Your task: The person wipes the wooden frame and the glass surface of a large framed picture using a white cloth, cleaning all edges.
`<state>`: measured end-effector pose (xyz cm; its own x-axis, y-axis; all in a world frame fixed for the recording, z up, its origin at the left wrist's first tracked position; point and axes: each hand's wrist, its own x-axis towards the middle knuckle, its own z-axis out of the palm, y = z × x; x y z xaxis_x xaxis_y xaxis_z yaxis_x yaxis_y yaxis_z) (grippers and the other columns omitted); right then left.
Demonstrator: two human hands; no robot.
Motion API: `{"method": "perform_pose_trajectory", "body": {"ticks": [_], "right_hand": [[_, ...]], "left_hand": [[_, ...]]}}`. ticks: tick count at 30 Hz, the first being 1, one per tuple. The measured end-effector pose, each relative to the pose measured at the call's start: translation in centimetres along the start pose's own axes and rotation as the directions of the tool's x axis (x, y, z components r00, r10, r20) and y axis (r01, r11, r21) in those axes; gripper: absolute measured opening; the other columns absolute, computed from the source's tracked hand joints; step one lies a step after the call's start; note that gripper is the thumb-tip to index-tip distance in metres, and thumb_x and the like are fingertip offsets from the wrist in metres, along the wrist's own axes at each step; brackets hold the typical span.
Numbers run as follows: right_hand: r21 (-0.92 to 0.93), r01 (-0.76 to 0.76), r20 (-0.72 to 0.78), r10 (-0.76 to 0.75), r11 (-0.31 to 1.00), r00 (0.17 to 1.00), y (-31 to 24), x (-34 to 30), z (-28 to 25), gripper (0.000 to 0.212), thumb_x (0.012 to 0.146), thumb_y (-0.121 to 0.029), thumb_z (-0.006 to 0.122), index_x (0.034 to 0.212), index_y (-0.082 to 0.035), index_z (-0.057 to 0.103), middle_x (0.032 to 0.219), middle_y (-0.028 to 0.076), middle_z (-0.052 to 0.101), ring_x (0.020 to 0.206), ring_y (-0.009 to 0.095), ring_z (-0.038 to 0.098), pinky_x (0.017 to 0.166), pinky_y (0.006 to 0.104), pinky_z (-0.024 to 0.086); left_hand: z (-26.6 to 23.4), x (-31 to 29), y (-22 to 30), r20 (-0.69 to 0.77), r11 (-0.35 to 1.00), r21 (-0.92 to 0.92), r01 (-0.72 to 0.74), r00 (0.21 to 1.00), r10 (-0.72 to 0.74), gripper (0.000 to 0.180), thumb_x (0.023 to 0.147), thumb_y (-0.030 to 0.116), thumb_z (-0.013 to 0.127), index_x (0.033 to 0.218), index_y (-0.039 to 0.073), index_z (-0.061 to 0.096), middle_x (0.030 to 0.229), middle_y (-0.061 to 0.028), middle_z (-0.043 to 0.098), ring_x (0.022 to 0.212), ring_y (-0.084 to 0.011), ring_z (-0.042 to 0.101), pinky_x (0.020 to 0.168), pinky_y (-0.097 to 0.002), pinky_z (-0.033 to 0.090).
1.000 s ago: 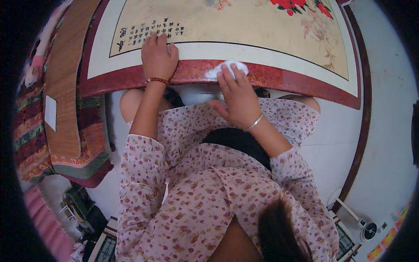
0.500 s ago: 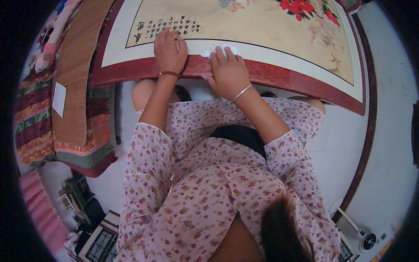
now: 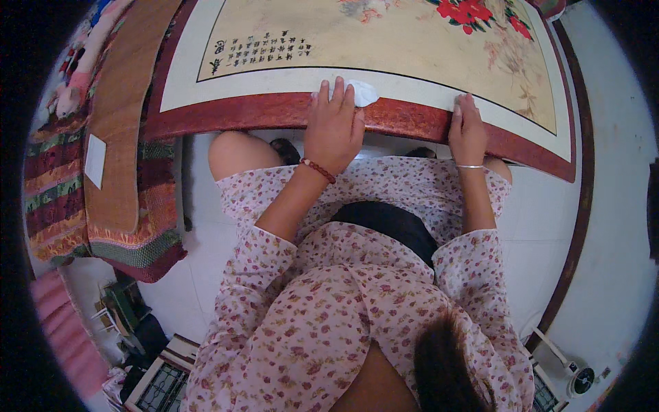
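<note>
My left hand [image 3: 334,127], with a beaded bracelet, lies on the near edge of a large flat panel with a picture on it, its fingers stretched out. Against its index finger, perhaps partly under it, is a crumpled white wad [image 3: 364,94] like tissue or cloth. Farther right, my right hand [image 3: 468,132], wearing a silver bangle, rests on the same edge. Its fingers reach onto the pale border, extended and close together, with nothing visible in them. The panel has a red-brown rim [image 3: 226,115], a pale border and a beige picture [image 3: 384,44] of red flowers and dark writing.
At left, a long brown mat [image 3: 113,165] bearing a white card [image 3: 95,161] lies over striped woven fabric [image 3: 51,185]. A pale wall [image 3: 621,137] stands at right. A small fan-like device [image 3: 582,379] is at lower right, and my knees are under the panel's edge.
My right hand has left the white wad and moved right along the rim. My left hand has come right from near the writing to the wad, which has shifted slightly right and nearer.
</note>
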<state>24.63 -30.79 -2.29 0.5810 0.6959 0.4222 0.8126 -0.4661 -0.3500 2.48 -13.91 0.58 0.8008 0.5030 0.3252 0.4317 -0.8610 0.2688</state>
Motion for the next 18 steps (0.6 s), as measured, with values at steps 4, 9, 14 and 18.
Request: {"method": "perform_pose_trajectory", "body": {"ticks": [4,9,14,18], "right_hand": [[-0.082,0.032,0.02,-0.031,0.996,0.999,-0.8,-0.8,0.3,0.038,0.094,-0.022,0.048,0.123,0.003,0.055,0.133,0.028,0.049,0.128,0.041,0.042,0.111,0.0477,0.028],[-0.087,0.044,-0.025,-0.047,0.995,0.999,-1.0,-0.9,-0.1,0.039,0.094,-0.022,0.048,0.123,0.002,0.055,0.134,0.024,0.05,0.127,0.041,0.044,0.109,0.0489,0.03],[-0.106,0.032,-0.114,-0.045,0.994,0.992,-1.5,-0.8,0.8,0.036,0.093,-0.02,0.048,0.121,0.001,0.058,0.131,0.022,0.053,0.126,0.039,0.045,0.108,0.0477,0.032],[-0.091,0.02,-0.14,-0.033,0.996,0.99,-2.2,-0.9,0.5,0.035,0.093,-0.02,0.048,0.118,0.0,0.06,0.128,0.021,0.056,0.125,0.037,0.047,0.106,0.0465,0.034]], "left_hand": [[0.6,-0.2,0.1,0.094,0.995,0.1,-0.015,0.996,0.005,0.064,0.093,0.041,0.049,0.136,-0.004,0.04,0.143,-0.024,0.038,0.134,-0.0412,0.033,0.112,-0.05,0.025],[2.4,5.1,-2.6,0.001,0.983,0.181,0.019,1.0,-0.02,0.069,0.094,0.05,0.044,0.134,-0.007,0.043,0.142,-0.0257,0.039,0.133,-0.0405,0.034,0.111,-0.0496,0.026],[1.6,6.8,-1.6,0.058,0.969,0.19,0.157,0.984,-0.171,0.075,0.093,0.054,0.044,0.127,-0.013,0.045,0.135,-0.0321,0.041,0.129,-0.0421,0.038,0.109,-0.0481,0.03],[-1.0,1.1,0.0,0.068,0.997,0.051,0.05,0.996,-0.053,0.072,0.091,0.049,0.051,0.126,-0.014,0.043,0.133,-0.0346,0.042,0.129,-0.0449,0.037,0.109,-0.0483,0.03]]}}
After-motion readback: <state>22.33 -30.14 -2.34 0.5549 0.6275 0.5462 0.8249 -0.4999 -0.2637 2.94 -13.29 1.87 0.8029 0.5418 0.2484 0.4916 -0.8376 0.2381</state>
